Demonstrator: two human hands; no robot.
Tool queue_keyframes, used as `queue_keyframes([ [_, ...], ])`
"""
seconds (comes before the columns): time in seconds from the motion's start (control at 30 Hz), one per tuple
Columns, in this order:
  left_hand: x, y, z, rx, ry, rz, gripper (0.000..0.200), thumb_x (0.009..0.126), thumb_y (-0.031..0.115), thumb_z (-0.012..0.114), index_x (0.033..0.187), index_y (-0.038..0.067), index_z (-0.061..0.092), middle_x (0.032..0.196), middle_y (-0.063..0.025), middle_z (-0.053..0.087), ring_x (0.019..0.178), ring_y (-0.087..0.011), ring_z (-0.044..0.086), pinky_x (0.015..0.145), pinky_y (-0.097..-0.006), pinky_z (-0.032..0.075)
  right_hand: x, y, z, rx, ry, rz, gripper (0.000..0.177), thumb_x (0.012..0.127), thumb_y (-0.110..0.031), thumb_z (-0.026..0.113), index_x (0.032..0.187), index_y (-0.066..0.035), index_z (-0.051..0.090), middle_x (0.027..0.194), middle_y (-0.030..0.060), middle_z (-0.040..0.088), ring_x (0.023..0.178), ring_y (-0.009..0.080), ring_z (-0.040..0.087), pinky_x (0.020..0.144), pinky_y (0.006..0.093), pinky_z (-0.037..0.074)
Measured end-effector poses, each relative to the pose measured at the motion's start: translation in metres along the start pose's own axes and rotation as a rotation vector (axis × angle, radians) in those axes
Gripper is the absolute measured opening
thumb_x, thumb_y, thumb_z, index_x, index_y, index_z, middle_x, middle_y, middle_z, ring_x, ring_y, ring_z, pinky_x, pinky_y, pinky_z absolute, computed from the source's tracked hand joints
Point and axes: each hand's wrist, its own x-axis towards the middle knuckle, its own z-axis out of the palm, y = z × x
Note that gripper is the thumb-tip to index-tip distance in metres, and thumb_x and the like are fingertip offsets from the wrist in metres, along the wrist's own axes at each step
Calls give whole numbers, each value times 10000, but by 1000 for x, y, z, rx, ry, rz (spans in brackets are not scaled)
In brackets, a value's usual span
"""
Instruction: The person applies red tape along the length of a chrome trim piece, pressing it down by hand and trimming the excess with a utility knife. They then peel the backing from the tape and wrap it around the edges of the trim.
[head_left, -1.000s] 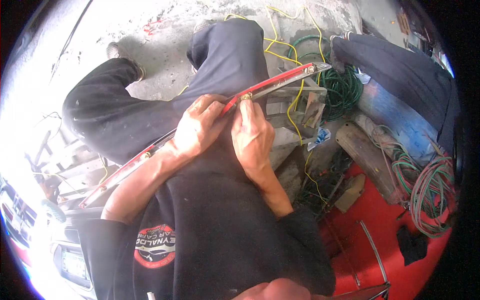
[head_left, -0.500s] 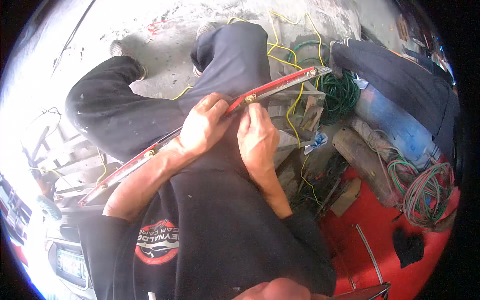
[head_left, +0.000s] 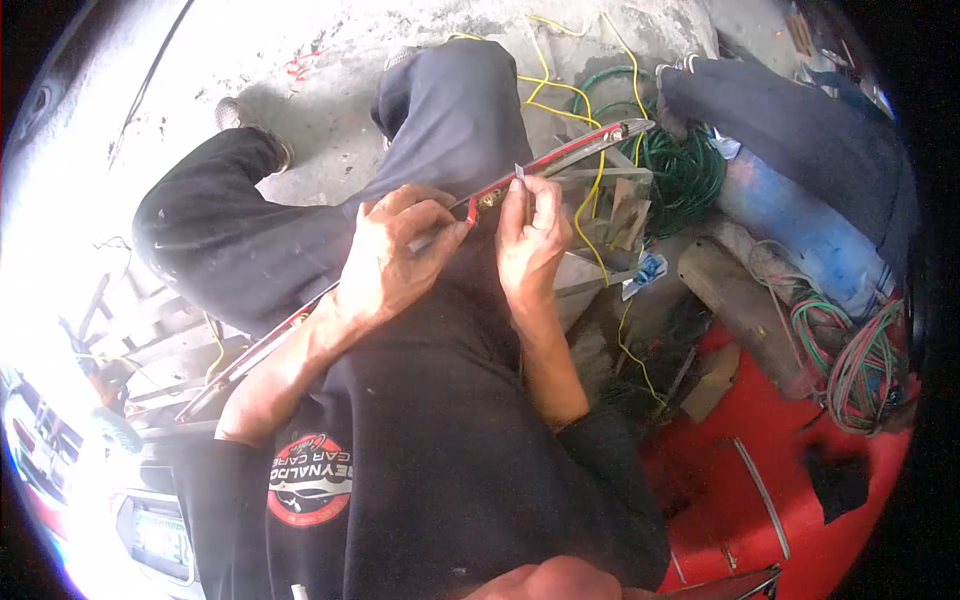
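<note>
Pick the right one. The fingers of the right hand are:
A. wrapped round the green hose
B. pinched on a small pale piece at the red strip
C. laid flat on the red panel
B: the right hand pinches a small pale piece in its fingers against the red strip, which the left hand grips. The green hose lies coiled apart on the floor.

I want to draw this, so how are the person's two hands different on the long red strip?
The left hand wraps round the red strip with curled fingers, while the right hand only pinches a thin pale sliver against it. The left hand lies across the strip; the right hand points its fingers upward. Both are bare and close together.
</note>
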Motion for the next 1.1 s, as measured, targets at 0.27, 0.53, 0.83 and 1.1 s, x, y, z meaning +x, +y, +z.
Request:
queue_keyframes([
  [0.27,-1,0,0,-48,-30,-13,156,875,134,811,906,20,710,1162,-157,713,1068,-287,686,926,-392,524,1,-6,0,1,3,21,64,993,-48,632,997,-7,583,905,182,650,780,389,670,676,441,534],
  [0.53,-3,-21,-13,-331,-153,-13,116,923,111,762,966,29,693,1189,-144,698,1130,-287,656,959,-401,513,0,-9,6,-21,8,25,73,1002,-62,629,973,-18,578,886,176,643,778,389,665,670,446,537],
  [0.83,4,-5,-13,-288,-161,-24,170,962,196,754,963,36,698,1305,-120,614,1237,-254,573,1044,-390,450,2,-10,3,22,-16,8,47,990,-36,621,1002,-21,578,887,177,636,789,396,665,679,455,528],
  [1.1,38,17,-39,-916,22,-141,240,1064,265,618,1077,46,715,1259,-77,672,1063,-120,592,973,-294,445,0,-5,8,8,-11,-13,69,962,-1,637,1028,-6,618,902,201,680,786,398,688,693,432,541],
])
